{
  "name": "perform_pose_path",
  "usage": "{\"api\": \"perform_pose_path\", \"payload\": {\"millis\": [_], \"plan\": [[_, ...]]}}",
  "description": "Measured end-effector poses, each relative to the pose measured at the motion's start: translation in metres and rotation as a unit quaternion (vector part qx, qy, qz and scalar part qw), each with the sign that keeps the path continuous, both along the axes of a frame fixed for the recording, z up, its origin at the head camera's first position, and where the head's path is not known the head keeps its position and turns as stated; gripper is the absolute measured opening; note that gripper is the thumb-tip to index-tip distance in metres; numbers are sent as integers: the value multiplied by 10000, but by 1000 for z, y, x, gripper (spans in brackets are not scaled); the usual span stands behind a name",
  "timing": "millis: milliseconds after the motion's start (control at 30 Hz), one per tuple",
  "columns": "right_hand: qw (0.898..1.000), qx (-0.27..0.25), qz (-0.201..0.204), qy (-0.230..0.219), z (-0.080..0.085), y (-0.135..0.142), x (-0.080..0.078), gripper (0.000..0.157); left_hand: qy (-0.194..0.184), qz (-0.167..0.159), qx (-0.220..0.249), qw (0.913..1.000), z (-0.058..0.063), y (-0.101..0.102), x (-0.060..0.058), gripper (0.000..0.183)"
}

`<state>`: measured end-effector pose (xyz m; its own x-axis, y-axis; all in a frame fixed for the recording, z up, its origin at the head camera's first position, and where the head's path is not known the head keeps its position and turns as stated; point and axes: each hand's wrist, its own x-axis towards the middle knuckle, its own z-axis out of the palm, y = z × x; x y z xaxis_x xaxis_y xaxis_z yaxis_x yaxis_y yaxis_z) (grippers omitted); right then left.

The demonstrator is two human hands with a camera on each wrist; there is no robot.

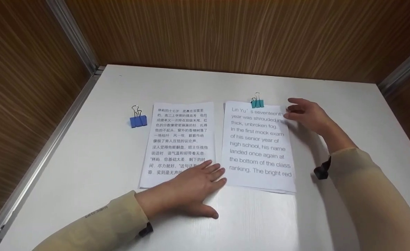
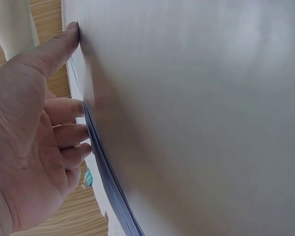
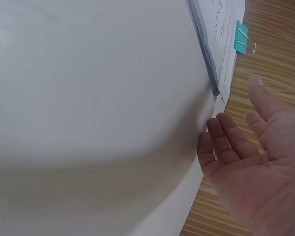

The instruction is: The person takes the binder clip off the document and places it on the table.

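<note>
Two stacks of printed paper lie side by side on a white table. The left stack [image 1: 180, 139] carries Chinese text, and my left hand [image 1: 196, 186] rests over its lower right corner, fingers spread and thumb out. English text covers the right stack [image 1: 257, 146], with a teal binder clip [image 1: 257, 103] at its top edge, seen also in the right wrist view [image 3: 241, 38]. Beside that stack's upper right corner is my right hand [image 1: 306, 113], fingers loosely bent and holding nothing. A blue binder clip [image 1: 138, 121] stands left of the Chinese stack.
The white table [image 1: 86, 167] has wood-grain panels [image 1: 226, 38] behind it and at its sides. Metal rails [image 1: 74, 38] run along the panel corners. A dark strap piece [image 1: 321, 170] sits at the right cuff.
</note>
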<state>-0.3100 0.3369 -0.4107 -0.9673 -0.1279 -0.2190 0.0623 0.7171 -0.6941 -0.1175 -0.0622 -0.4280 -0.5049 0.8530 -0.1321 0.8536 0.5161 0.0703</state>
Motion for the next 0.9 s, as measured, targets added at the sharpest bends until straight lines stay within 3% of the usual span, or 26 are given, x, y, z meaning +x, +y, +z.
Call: {"api": "perform_pose_path", "payload": {"millis": [367,700,900], "plan": [[9981,201,61,-576,-13,-9,-4,94,-96,22,155,9998,-2,-1,0,94],[9977,87,140,-651,-16,-6,-1,88,-110,37,81,9999,-2,-1,-1,96],[9981,-89,120,-602,-12,-6,1,77,-92,34,107,9999,-2,-1,-1,95]]}}
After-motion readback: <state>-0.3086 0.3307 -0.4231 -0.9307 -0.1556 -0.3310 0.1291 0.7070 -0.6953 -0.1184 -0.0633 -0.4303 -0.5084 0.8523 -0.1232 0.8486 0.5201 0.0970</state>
